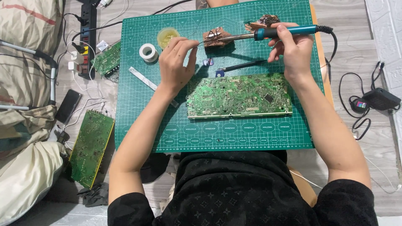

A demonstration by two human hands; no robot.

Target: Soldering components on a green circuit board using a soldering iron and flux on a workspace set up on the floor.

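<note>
My right hand point(293, 50) grips a blue-handled soldering iron point(284, 31), held level above the mat with its tip pointing left. My left hand point(176, 60) pinches a thin solder wire point(200, 42) whose end meets the iron's tip near a brown, scorched pad point(215, 37). A large green circuit board point(238, 95) lies on the green cutting mat point(138, 109) just below both hands. A small blue part point(208, 62) and a dark slender tool point(240, 67) lie between the hands and the board.
On the mat's far side sit a round yellow flux tin point(167, 37) and a white tape roll point(148, 52). Left of the mat lie two more circuit boards point(90, 146), a power strip point(87, 37), a phone point(68, 105) and cushions. Right of it, a black adapter point(379, 99) with cables.
</note>
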